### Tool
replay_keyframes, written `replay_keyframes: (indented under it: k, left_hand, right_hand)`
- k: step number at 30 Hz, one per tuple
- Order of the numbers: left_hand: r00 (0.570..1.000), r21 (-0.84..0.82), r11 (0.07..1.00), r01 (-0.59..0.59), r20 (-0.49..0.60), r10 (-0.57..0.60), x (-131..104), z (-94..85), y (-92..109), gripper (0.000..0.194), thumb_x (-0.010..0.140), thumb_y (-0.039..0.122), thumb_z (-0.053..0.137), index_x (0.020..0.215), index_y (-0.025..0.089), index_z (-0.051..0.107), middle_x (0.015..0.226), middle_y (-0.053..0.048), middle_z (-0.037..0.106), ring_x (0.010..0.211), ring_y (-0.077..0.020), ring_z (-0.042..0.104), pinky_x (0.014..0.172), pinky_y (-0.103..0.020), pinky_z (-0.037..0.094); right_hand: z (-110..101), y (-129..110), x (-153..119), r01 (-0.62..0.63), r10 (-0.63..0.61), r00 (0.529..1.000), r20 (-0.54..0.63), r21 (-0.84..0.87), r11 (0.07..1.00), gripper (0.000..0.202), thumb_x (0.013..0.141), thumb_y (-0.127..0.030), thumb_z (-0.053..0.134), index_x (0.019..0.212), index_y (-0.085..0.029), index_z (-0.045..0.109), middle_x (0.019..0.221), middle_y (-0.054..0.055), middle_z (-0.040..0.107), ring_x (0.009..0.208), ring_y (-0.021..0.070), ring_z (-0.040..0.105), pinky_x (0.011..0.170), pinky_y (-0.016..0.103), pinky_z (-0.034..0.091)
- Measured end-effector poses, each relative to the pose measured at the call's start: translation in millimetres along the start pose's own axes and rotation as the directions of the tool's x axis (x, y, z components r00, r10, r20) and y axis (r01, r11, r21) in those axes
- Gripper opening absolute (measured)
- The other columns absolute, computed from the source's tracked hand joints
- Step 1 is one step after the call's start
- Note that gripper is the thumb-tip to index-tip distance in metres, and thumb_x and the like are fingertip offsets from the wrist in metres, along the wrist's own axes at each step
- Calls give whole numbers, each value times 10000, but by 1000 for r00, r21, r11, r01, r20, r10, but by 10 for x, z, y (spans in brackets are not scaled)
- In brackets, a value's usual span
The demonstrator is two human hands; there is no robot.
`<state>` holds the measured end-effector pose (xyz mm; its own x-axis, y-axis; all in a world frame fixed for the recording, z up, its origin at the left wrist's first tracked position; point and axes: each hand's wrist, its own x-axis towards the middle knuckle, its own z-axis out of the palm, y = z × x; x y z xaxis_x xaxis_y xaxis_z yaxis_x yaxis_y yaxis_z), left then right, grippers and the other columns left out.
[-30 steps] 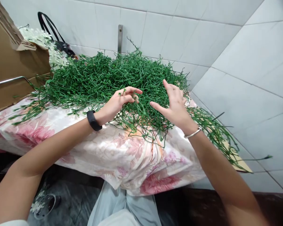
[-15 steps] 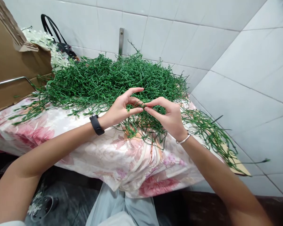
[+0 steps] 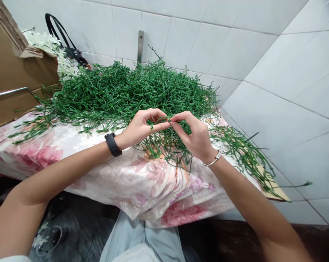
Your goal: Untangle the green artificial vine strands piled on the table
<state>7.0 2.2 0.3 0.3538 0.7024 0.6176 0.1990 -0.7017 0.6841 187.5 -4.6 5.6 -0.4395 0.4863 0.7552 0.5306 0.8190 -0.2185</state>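
A thin green artificial flower stem (image 3: 161, 120) runs between my two hands, its small bud end showing under my left fingers. My left hand (image 3: 144, 125), with a black band on the wrist, pinches it between thumb and fingertips. Opposite, my right hand (image 3: 195, 134), wearing a silver bangle, pinches the same stem with thumb and forefinger. The fingertips of both hands almost meet and cover part of the stem. Behind and below them spreads a large tangled heap of green stems (image 3: 131, 89).
A floral cloth (image 3: 98, 174) covers the table. More stems (image 3: 235, 149) lie at the right on a tan board (image 3: 280, 194). A cardboard box (image 3: 22, 78), white artificial flowers (image 3: 67, 65) and a black-handled bag (image 3: 77, 54) stand at the left. Tiled walls (image 3: 208, 51) border the back and right.
My left forefinger, raised before, has come down beside the stem and curled in. My hands otherwise keep nearly the same place, with the stem still between them.
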Motion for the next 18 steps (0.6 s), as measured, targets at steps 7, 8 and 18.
replay_keyframes:
  k: [7,8,18]
  left_hand:
    - [985,272,952,-140,-61,162,-22,5,-41,155,748,291,600,832,160,604,781,-16,625,757,-132,508,689,-264,390]
    - [981,320,933,-163,-51,189,-28,14,-43,144,755,282,593,831,160,602,775,-16,626,760,-136,505,696,-274,383]
    - [989,294,947,-130,-28,144,-19,-11,-10,117,746,261,590,778,150,612,740,-15,626,719,-129,508,677,-273,372]
  right_hand:
    - [15,-52,9,-297,247,952,182,355,886,117,833,-175,458,944,-198,488,669,-32,486,599,71,475,545,212,379]
    - [13,-53,16,-336,277,940,199,397,854,108,826,-161,461,922,-194,498,649,-37,472,571,62,450,517,204,356]
    - [-26,-69,9,-300,232,941,248,287,910,149,780,-198,551,920,-183,503,712,-16,527,585,64,469,495,196,369]
